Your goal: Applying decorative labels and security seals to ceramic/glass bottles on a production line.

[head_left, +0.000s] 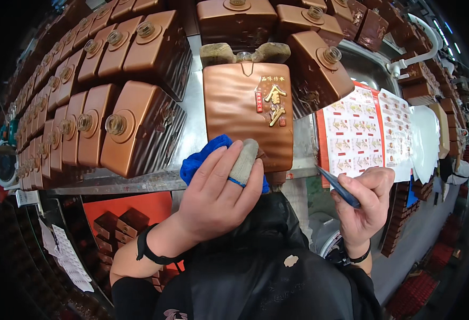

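Note:
A flat copper-brown bottle lies in front of me, its glass neck between two worn padded blocks. Raised gold characters and small red labels show on its right half. My left hand is closed on a bunched blue cloth at the bottle's lower edge. A grey fabric finger sleeve with a blue rim covers one of its fingers. Right of the bottle and apart from it, my right hand pinches dark pointed tweezers, tip toward the bottle.
Rows of similar bottles crowd the left of the metal bench; another bottle leans at the right. Sticker sheets lie on red backing at the right, near a white curved pipe. Under the bench sit brown pieces on a red sheet.

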Motion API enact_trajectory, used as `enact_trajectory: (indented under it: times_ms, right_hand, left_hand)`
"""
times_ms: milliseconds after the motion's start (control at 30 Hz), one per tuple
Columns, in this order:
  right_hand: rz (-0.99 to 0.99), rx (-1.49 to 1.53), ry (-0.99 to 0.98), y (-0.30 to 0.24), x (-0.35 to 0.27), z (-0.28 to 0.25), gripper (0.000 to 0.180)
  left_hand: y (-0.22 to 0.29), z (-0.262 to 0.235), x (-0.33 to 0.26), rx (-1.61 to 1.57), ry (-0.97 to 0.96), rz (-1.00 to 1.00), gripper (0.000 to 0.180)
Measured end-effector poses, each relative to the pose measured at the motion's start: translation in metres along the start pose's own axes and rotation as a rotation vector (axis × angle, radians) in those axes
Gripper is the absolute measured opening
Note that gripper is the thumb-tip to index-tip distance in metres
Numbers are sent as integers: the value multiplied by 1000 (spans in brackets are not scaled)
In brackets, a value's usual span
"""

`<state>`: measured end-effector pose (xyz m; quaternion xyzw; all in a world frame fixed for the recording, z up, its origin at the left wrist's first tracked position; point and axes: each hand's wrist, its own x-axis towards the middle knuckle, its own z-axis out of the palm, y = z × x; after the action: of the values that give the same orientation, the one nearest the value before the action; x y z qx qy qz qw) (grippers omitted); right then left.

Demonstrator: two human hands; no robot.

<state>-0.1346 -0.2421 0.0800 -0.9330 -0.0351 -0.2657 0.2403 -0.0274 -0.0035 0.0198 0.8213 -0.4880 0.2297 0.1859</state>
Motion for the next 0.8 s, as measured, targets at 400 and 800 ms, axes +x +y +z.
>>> enact_trajectory:
  times_ms: [400,800]
  right_hand:
    - [405,563,-282,9,19,31,39]
    - [399,484,-466,21,11,59,30]
  left_hand:
    - [-9,-26,2,33,98,-90,29]
    - [3,-21,-2,3,-50,-45,21]
